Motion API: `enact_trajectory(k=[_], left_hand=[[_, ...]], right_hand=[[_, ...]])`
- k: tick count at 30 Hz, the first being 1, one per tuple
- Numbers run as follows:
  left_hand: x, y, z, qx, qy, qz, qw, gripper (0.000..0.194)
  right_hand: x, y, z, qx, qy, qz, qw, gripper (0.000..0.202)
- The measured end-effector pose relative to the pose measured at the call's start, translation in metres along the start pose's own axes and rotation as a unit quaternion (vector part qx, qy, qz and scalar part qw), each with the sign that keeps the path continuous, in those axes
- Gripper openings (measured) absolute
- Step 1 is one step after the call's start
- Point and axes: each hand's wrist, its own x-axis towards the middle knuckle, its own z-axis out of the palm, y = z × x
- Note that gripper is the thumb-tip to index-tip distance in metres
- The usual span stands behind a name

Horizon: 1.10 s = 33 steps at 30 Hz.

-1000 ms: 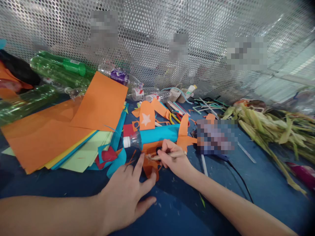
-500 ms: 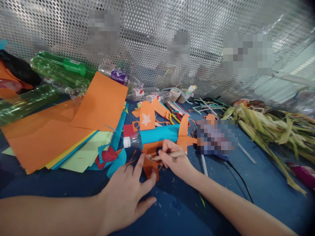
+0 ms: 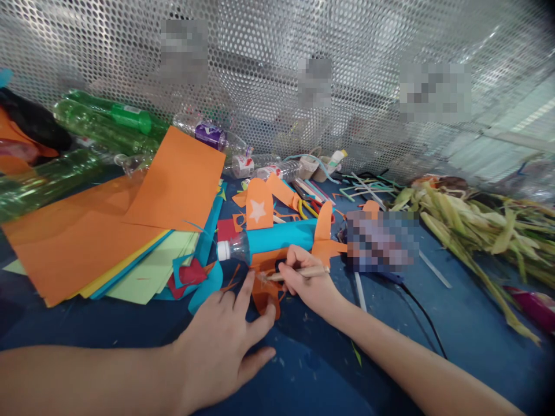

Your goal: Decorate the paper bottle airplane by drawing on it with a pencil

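A plastic bottle wrapped in blue paper (image 3: 281, 233) lies on its side, its white cap (image 3: 223, 251) to the left. Orange paper fins (image 3: 323, 231) stick out at its right end. Behind it rises an orange paper wing (image 3: 260, 196) bearing a pale star. On the near side, another orange wing (image 3: 264, 303) lies under my left hand (image 3: 221, 341), whose spread fingertips press its edge. My right hand (image 3: 307, 283) pinches a pale wooden-looking pencil (image 3: 314, 271), its tip on a light mark on this near wing. The mark's exact shape is too small to make out.
Coloured paper sheets (image 3: 82, 237) are stacked at left, with green bottles (image 3: 108, 124) behind. Scissors (image 3: 310, 211), straws (image 3: 368, 188) and clear bottles (image 3: 277, 170) lie beyond the wrapped bottle. At right are corn husks (image 3: 468, 231) and a black cord (image 3: 429, 320).
The pencil tip and my right hand have shifted only very slightly over the near wing. My left hand stays in place, and the bottle has not moved.
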Motion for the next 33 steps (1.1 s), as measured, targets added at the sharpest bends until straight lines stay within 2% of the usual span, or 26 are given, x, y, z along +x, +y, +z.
enact_trajectory(k=[33], left_hand=[[0.0006, 0.0006, -0.0041, -0.004, -0.017, 0.001, 1.000, 0.043]], right_hand=[[-0.0003, 0.0019, 0.0001, 0.003, 0.003, 0.007, 1.000, 0.024]])
